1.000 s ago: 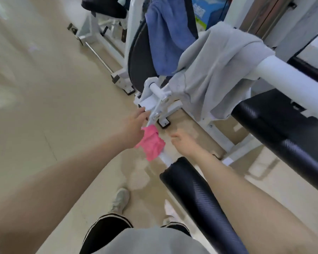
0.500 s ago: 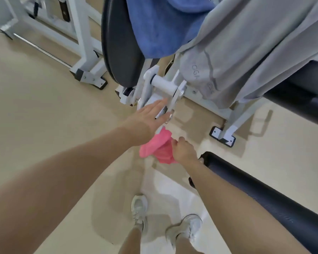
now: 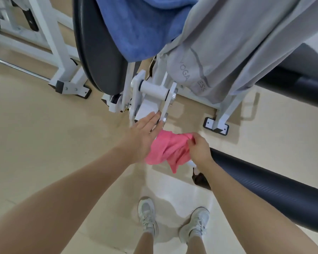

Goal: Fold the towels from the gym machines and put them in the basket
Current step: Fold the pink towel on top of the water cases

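A bunched edge of the pink towel [image 3: 166,151] is pinched between the curled fingers [image 3: 192,142] and thumb of the right hand [image 3: 198,150], apparently so that the cloth can be drawn off the machine part on which it hangs. The fingers [image 3: 154,121] of the left hand [image 3: 142,136] are held straight and together, laid flat against the white pivot bracket [image 3: 154,92] just beyond the towel; nothing is gripped by them, and they seem to be placed there to steady the reach or to free the cloth's far edge. Whether the left palm also touches the towel cannot be told. The towel itself hangs crumpled between the two hands, its lower corner dangling above the floor [image 3: 35,143].

Just behind the right wrist a black padded roller [image 3: 264,184] extends outward. Farther beyond the fingers, a grey towel [image 3: 228,43] and a blue towel [image 3: 140,24] are draped over the machine, still to be collected and folded. No basket is seen. Below the hands, two grey sneakers [image 3: 173,220] are planted on the floor.
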`<control>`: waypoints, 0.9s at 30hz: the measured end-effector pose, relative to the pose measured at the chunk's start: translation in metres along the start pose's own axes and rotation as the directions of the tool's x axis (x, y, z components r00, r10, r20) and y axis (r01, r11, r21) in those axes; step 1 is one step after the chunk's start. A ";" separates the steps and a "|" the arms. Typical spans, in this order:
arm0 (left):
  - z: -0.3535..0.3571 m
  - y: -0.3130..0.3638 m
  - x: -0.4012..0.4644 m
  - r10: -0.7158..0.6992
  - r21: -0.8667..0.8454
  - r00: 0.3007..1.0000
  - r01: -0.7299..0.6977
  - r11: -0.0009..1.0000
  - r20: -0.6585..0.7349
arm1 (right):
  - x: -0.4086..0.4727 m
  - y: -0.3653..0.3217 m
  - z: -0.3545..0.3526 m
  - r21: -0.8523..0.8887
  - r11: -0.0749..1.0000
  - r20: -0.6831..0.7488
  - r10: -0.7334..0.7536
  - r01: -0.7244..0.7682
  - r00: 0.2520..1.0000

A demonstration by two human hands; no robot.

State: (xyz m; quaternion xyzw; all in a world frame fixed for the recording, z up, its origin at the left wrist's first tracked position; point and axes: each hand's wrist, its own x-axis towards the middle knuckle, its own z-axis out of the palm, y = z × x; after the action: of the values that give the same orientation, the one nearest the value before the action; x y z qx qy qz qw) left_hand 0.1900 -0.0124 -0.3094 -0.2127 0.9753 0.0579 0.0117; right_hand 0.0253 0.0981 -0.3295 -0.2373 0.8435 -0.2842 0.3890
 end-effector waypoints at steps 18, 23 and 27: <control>-0.197 0.207 0.049 -0.134 -0.891 0.988 -0.006 0.454 -0.075 | -0.201 -0.022 -0.243 0.400 0.864 -0.078 -0.299 0.304 0.951; -0.211 0.326 0.058 0.242 -0.865 0.969 -0.167 0.473 -0.055 | -0.250 0.035 -0.311 0.383 0.851 -0.172 -0.315 0.358 0.933; -0.208 0.429 0.064 0.228 -0.902 0.973 -0.128 0.414 -0.033 | -0.291 0.088 -0.383 0.363 0.835 -0.378 -0.273 0.413 0.885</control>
State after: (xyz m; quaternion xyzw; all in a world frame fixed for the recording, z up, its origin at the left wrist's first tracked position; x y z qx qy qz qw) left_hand -0.0462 0.3243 -0.0592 -0.0786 0.8099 0.5779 -0.0630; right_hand -0.1235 0.4558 -0.0314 -0.2459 0.7520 -0.5641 0.2362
